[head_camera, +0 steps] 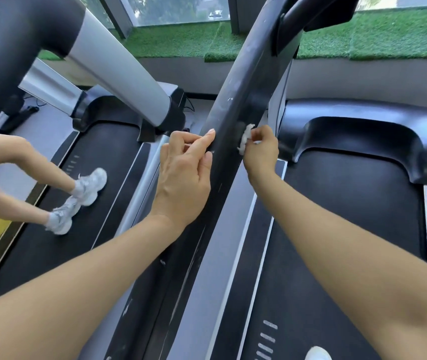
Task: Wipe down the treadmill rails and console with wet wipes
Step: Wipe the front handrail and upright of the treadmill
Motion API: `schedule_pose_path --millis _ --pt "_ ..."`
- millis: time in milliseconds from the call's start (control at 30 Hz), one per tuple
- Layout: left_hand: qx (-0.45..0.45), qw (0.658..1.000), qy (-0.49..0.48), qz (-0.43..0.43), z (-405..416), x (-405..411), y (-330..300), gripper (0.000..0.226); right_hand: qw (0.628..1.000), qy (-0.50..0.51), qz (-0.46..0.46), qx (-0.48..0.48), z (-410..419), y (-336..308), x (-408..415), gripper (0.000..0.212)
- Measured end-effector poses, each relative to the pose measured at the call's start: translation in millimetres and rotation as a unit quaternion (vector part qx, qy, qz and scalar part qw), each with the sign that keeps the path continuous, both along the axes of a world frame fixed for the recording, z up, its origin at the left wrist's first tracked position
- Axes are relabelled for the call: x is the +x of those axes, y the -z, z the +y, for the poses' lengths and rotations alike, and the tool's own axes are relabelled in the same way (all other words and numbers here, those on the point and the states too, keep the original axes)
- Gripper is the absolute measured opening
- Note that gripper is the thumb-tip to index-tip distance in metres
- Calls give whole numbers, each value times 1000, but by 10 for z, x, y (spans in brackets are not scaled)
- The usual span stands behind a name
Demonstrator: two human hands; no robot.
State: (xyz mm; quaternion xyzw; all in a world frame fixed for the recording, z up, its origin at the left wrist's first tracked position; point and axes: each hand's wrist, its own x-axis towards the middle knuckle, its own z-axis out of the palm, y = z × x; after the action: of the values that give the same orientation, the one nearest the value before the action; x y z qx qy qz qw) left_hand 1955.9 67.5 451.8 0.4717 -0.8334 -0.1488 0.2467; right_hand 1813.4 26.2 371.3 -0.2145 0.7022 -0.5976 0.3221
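1. The right hand [260, 146] pinches a crumpled white wet wipe [244, 140], its fingers curled round the wad and pressing it against the right-hand edge of the dark handrail [229, 118], near where the rail meets its upright.
2. The left hand [183, 178] steadies the opposite edge of the same rail: its index finger lies straight along the rail, the other fingers loosely bent, and it holds nothing that I can see.
3. To wipe well here, I would unfold the wipe somewhat so more damp surface meets the rail; a tight wad cleans only a narrow stripe.
4. Pale scuffs and specks show along the rail's top face toward the camera, so long overlapping strokes down its length, then round both edges, look the soundest approach.
5. Keep the left hand clear of the stretch being wiped and move it ahead as the work moves along.
6. A second person's legs and white trainers [77, 201] stand on the neighbouring treadmill belt [51, 255] to the left, so keep elbows in.
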Motion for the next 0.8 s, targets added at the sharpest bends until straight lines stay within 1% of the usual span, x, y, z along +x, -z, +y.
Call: schedule_pose_path --millis 33,100,133,233,300,400,467,567,633,700,767,800 --pt "0 1000 -1 0 1 -2 -2 39 1000 7 4 5 30 -15 33 19" --pt "2 1000 -3 2 -2 -3 -2 39 1000 10 6 -22 282 -31 258 25" --pt "1 1000 -2 4 -5 -1 1 39 999 -6 5 -44 478 -25 425 27" --pt "-8 1000 2 4 -8 7 6 40 992 -108 7 -58 1030 28 848 29" --pt "-13 1000 1 2 -9 9 8 41 990 -125 10 -61 1074 -21 864 34" --pt "-10 1000 1 5 -11 10 13 39 997 -67 -24 -42 694 -19 559 34" --pt "-6 1000 1 6 -4 6 13 38 999 -34 -39 -3 411 52 331 31" --pt "-5 1000 2 10 -3 10 11 38 999 -9 9 44 359 70 362 31" --pt "-7 1000 4 14 -5 12 12 38 1000 -18 1 6 609 -5 582 33" --pt "-15 1000 5 11 -16 19 17 39 997 -66 -12 -41 919 -75 835 31" --pt "-17 1000 4 9 -18 22 23 39 993 -100 -2 -56 1115 -119 958 30" --pt "-16 1000 2 9 -15 20 21 39 993 -96 -1 -62 1116 -149 946 32"
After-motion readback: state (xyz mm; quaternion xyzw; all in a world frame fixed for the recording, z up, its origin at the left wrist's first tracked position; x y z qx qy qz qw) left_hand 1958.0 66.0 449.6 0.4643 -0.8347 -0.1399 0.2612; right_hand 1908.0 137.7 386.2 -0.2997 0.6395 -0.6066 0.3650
